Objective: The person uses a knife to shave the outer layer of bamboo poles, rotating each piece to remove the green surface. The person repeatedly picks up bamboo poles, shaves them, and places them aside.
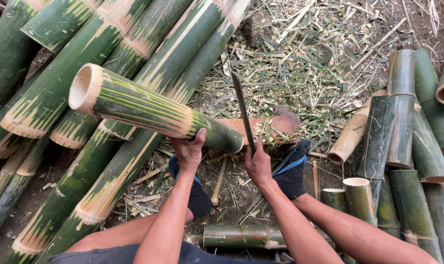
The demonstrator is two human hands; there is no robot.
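- On the reddish wooden block (275, 128) rests the near end of a thick green bamboo section (148, 108); its hollow cut end tilts up and away to your left.
- Your left hand (188, 150) grips the section from below, just left of the block. Your fingers wrap under the stalk and your thumb presses against its side, so the hold is closed on the bamboo.
- Your right hand (257, 164) sits just in front of the block, fingers curled tight around the handle of a long dark blade (243, 110).
- The blade stands nearly upright, rising past the block, close beside the section's near end; I cannot tell whether it touches the bamboo.
- Your two feet in dark socks (291, 168) are planted on the ground in front of the block, either side of your hands.
- Left of the block lies a stack of long green bamboo poles (51, 93).
- Right of the block lie shorter cut bamboo lengths (402, 122), some standing upright.
- Behind the block, chips and shavings (300, 63) cover the dirt.
- A short bamboo piece (241, 235) lies nearest you, in front of the block.
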